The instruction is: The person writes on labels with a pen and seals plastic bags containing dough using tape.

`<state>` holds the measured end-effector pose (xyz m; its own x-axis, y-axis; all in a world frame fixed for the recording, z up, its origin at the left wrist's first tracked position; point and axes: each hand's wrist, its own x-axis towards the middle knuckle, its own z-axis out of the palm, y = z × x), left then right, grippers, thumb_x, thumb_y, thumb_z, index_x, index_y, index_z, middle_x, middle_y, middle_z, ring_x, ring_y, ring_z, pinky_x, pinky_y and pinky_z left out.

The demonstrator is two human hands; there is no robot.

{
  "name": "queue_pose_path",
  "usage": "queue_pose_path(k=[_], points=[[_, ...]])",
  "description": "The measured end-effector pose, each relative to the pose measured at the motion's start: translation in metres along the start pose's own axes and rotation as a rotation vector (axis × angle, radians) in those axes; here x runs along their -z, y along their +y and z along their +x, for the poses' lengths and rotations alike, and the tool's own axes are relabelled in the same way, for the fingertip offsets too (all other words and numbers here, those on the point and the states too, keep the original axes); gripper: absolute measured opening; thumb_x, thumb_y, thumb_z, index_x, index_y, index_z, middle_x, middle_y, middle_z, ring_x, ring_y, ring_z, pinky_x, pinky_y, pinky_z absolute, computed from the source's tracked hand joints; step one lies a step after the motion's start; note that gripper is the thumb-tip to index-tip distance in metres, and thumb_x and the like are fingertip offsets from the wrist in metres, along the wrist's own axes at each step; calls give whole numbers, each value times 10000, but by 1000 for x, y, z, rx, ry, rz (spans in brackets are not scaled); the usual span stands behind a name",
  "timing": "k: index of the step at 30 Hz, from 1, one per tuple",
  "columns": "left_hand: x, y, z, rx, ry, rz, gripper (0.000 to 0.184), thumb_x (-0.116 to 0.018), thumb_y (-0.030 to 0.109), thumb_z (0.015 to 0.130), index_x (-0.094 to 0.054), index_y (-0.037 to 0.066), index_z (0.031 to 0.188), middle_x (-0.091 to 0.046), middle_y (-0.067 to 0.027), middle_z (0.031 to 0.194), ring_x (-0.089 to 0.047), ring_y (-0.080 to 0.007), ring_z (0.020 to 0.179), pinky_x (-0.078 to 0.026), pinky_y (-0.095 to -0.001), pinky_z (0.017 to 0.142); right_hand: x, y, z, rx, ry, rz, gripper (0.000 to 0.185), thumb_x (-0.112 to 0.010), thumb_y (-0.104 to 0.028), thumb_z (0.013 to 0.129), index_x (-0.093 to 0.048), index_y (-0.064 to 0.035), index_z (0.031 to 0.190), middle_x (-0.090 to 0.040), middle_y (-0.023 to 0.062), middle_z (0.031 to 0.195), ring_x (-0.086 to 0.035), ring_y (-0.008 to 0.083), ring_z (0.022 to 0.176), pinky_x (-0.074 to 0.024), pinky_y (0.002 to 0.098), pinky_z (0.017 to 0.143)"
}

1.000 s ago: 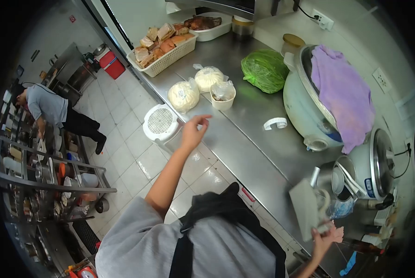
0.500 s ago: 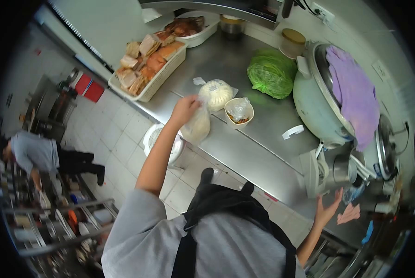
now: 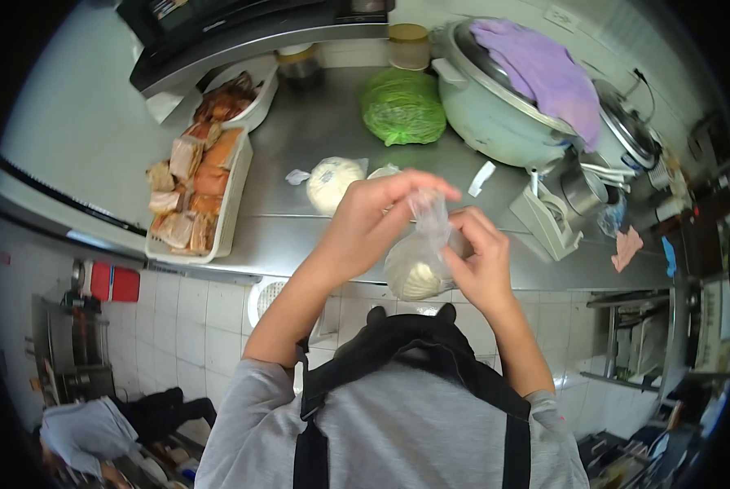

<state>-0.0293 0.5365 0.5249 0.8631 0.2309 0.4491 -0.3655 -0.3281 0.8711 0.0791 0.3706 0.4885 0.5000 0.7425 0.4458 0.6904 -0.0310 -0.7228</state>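
Observation:
A clear plastic bag (image 3: 418, 273) with pale shredded food in its bottom hangs in front of my body, off the counter's front edge. My left hand (image 3: 373, 216) pinches the twisted neck of the bag from the left. On the right, my right hand (image 3: 481, 253) has its fingers closed on the bag just below the neck. Behind my left hand a second bag of pale food (image 3: 332, 183) rests on the counter, knotted. The white cup (image 3: 384, 172) beside it is mostly hidden by my left hand.
A basket of meat pieces (image 3: 239, 187) and a white tray (image 3: 261, 102) of dark meat stand left. Behind are a green-wrapped bundle (image 3: 402, 106) and a large pot (image 3: 495, 122) under a purple cloth. A tape dispenser (image 3: 544, 220) sits right. Another person (image 3: 92, 428) bends at lower left.
My left hand has lifted the nearer bag off the counter towards me. My right hand has left the tape dispenser and taken hold of the bag. The view has turned.

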Motion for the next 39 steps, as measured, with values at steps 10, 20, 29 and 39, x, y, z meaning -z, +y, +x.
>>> queue_pose_path(k=[10, 20, 29, 39], points=[[-79, -49, 0, 159, 27, -33, 336, -750, 147, 793, -671, 15, 1092, -620, -12, 922, -564, -98, 834, -451, -253, 725, 22, 33, -31, -375, 306, 609, 190, -642, 13, 843, -645, 18, 1034, -681, 52, 945, -614, 88, 878, -498, 253, 777], [-72, -69, 17, 154, -3, 39, 157, -699, 147, 868, -739, 24, 958, -679, -28, 745, -568, -85, 612, -452, -218, 559, 77, 65, -57, -401, 199, 533, 109, -706, -63, 850, -701, -28, 954, -658, -19, 872, -575, 45, 786, -465, 210, 667], [-72, -30, 160, 50, 86, -49, 284, -596, 260, 945, -701, 6, 1013, -700, -57, 875, -644, -110, 710, -526, -251, 579, 143, 88, 58, -172, 579, 516, 179, -638, -201, 927, -676, -30, 961, -626, -12, 843, -522, 50, 718, -409, 200, 643], [-84, -11, 168, -61, 329, -503, 192, -607, 199, 937, -656, 14, 925, -621, -9, 761, -556, -67, 633, -465, -212, 565, 134, 69, 76, -21, 555, 1021, 179, -577, -134, 945, -620, 0, 1056, -652, 55, 979, -605, 121, 889, -485, 276, 828]])
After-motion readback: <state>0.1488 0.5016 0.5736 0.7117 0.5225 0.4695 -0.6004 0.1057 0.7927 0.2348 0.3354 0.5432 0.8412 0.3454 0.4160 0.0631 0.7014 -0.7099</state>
